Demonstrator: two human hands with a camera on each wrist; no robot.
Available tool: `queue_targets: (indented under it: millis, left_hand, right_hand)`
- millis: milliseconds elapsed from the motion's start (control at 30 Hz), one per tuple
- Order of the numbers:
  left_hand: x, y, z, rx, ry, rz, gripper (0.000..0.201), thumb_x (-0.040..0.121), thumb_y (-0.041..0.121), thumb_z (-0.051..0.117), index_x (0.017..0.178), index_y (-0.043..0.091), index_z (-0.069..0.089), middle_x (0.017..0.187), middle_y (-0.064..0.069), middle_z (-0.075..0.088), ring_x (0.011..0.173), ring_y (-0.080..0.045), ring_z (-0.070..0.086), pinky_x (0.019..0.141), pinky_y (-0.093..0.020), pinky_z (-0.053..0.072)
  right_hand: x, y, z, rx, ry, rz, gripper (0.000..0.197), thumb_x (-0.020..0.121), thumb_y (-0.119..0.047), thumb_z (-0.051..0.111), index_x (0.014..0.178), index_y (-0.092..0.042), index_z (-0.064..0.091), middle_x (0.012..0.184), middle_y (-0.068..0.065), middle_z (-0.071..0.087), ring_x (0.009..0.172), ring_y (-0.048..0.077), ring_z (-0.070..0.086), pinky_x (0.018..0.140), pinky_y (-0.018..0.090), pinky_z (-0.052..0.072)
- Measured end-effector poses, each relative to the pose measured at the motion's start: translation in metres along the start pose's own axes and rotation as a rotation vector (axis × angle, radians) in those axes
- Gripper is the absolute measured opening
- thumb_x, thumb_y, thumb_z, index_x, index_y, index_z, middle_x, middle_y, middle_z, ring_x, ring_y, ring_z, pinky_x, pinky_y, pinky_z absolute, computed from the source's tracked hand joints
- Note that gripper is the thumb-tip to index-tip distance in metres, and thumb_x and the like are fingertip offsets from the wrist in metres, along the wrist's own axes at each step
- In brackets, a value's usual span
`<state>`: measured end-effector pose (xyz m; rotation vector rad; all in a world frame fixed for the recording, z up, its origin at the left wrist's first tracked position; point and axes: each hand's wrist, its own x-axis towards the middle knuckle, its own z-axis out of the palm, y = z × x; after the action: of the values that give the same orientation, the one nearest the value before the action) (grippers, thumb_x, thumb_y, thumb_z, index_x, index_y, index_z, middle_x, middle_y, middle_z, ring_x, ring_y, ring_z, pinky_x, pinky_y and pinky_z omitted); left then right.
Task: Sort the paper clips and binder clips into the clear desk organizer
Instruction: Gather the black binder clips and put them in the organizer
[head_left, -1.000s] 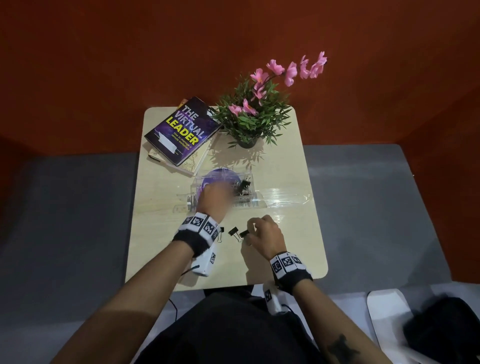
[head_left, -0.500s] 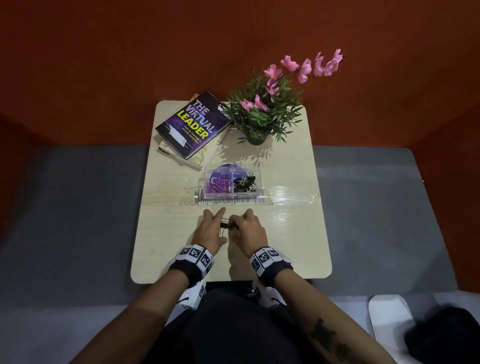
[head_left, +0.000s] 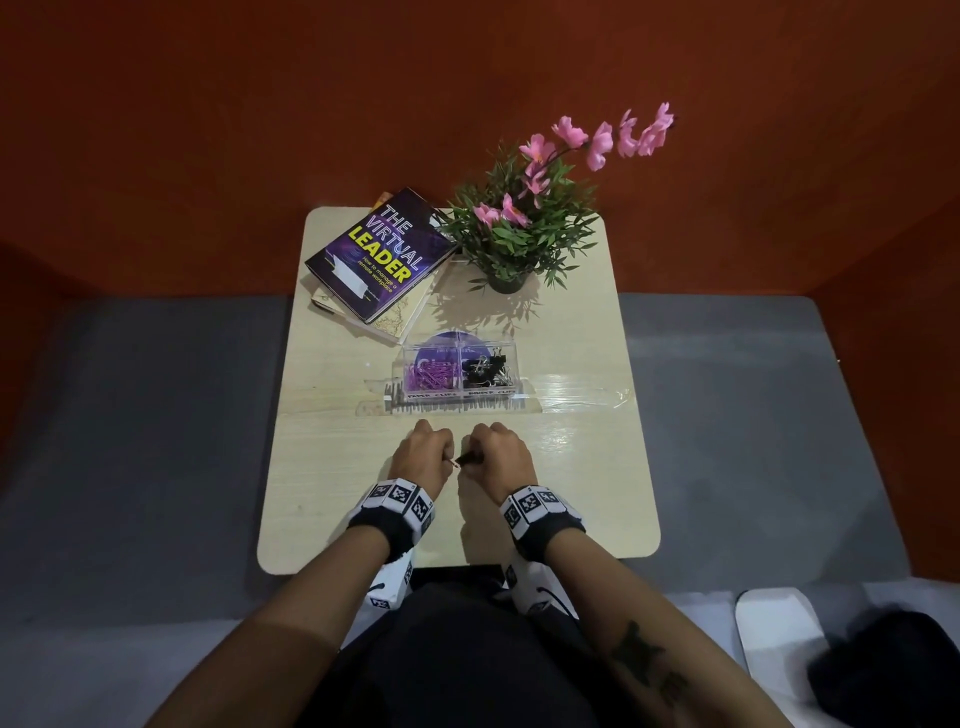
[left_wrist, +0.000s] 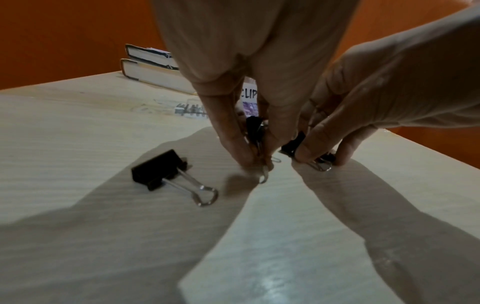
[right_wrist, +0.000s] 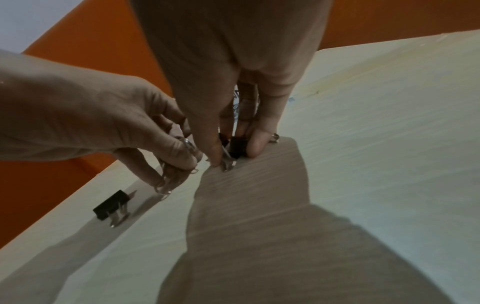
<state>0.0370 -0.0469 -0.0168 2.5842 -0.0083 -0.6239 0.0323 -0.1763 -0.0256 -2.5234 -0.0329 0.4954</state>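
The clear desk organizer (head_left: 395, 371) stands mid-table, with purple paper clips (head_left: 428, 375) in its left compartment and black binder clips (head_left: 485, 370) in its right one. Just in front of it my two hands sit side by side on the table. My left hand (left_wrist: 255, 162) pinches a black binder clip (left_wrist: 254, 128) between thumb and fingers. My right hand (right_wrist: 235, 157) pinches another black binder clip (right_wrist: 237, 147) against the tabletop. A third binder clip (left_wrist: 161, 171) lies loose on the table left of my left hand; the head view hides it under that hand.
Two stacked books (head_left: 379, 254) and a potted plant with pink flowers (head_left: 524, 228) stand at the back of the small wooden table (head_left: 332, 467). A strip of clear tape (head_left: 582, 397) runs right of the organizer. Grey seat and orange walls surround the table.
My left hand has come back from the organizer to the table beside my right hand and taken hold of a binder clip. My right hand stays on its clip.
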Motion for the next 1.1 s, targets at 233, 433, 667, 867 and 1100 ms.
queue_targets:
  millis: [233,433,667,867,1100]
  left_hand:
    - [0.002,0.002,-0.002,-0.096,0.07,0.003,0.023,0.072,-0.007,0.062,0.069,0.016,0.066,0.082,-0.006,0.059,0.069,-0.026,0.06,0.061,-0.033,0.053]
    - [0.026,0.044,-0.038,-0.307,0.293,0.067,0.015,0.075,0.0,0.073,0.075,0.014,0.072,0.085,-0.003,0.062,0.073,-0.016,0.058,0.07,-0.026,0.047]
    - [0.059,0.076,-0.051,-0.366,0.271,0.06,0.02,0.077,0.005,0.074,0.095,0.013,0.073,0.1,-0.009,0.071,0.086,-0.024,0.065,0.081,-0.039,0.056]
    - [0.021,0.043,-0.053,-0.255,0.339,-0.033,0.017,0.085,0.01,0.065,0.091,0.025,0.072,0.093,0.002,0.074,0.082,-0.02,0.067,0.07,-0.03,0.055]
    - [-0.021,-0.038,-0.032,0.052,0.106,-0.293,0.031,0.088,0.036,0.06,0.114,0.02,0.057,0.12,-0.009,0.054,0.106,-0.029,0.056,0.079,-0.04,0.049]
  right_hand:
    - [0.005,0.008,-0.008,0.095,0.065,0.029,0.01,0.07,-0.003,0.066,0.076,-0.009,0.061,0.074,0.01,0.068,0.066,0.029,0.061,0.057,0.034,0.05]
    - [0.001,0.026,-0.033,0.475,0.21,0.22,0.02,0.062,-0.003,0.076,0.07,-0.017,0.065,0.063,-0.004,0.067,0.061,0.01,0.063,0.064,0.028,0.057]
    - [0.029,0.002,-0.091,0.599,0.401,0.222,0.021,0.066,-0.001,0.076,0.076,-0.015,0.065,0.068,-0.003,0.065,0.064,0.012,0.06,0.063,0.018,0.05]
    - [0.064,-0.008,-0.093,0.496,0.344,0.181,0.017,0.071,-0.011,0.08,0.084,-0.011,0.07,0.084,0.006,0.074,0.078,0.018,0.066,0.076,0.023,0.052]
    - [0.051,0.0,-0.084,0.356,0.317,0.061,0.011,0.079,-0.009,0.069,0.088,-0.013,0.073,0.086,0.004,0.076,0.078,0.017,0.068,0.079,0.026,0.055]
